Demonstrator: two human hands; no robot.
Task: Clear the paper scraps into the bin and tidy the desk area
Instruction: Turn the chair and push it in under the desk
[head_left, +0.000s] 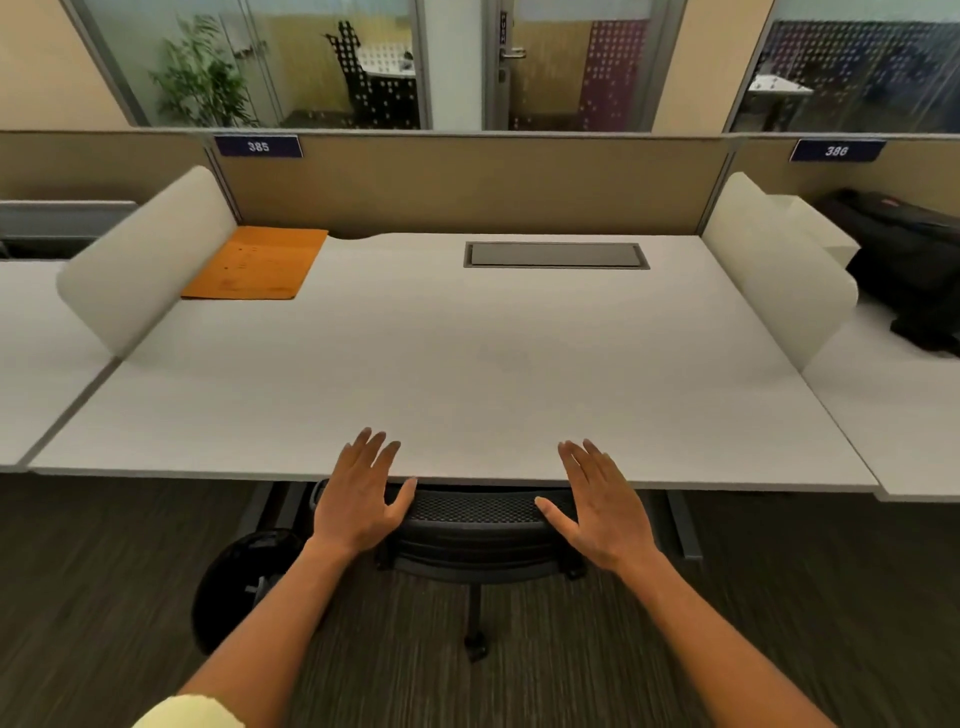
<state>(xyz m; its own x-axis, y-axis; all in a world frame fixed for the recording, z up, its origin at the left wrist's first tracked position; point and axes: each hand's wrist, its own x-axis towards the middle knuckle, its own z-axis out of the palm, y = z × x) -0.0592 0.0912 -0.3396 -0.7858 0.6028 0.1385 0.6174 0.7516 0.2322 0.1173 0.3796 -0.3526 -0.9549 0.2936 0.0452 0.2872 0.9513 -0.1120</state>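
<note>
From the head camera, a white desk (467, 353) fills the middle of the view, bounded at the back by a tan partition (467, 182) and at each side by a rounded white divider, the left divider (140, 260) and the right divider (774, 265). Both arms reach forward over the near edge of the desk. The left hand (358, 499) is spread flat, palm down, fingers straight and slightly fanned with the thumb out to the side; its fingertips lie over the desk edge, and it grips nothing. The right hand (602, 504) mirrors it, fingers straight and apart, thumb angled inward, also holding nothing. Whether either palm actually touches the surface cannot be told. Between and below the hands sits the mesh back of a black office chair (478, 525), tucked under the desk on dark carpet (104, 571). A black bin (234, 582) stands on the floor at the left, beside the left forearm and below the desk edge. An orange folder (254, 262) lies flat in the far left corner of the desk, against the left divider. A grey cable hatch (556, 255) is set into the desktop near the back. A number plate reading 385 (258, 146) is fixed to the partition, and a black bag (909, 260) rests on the neighbouring desk at the right.
</note>
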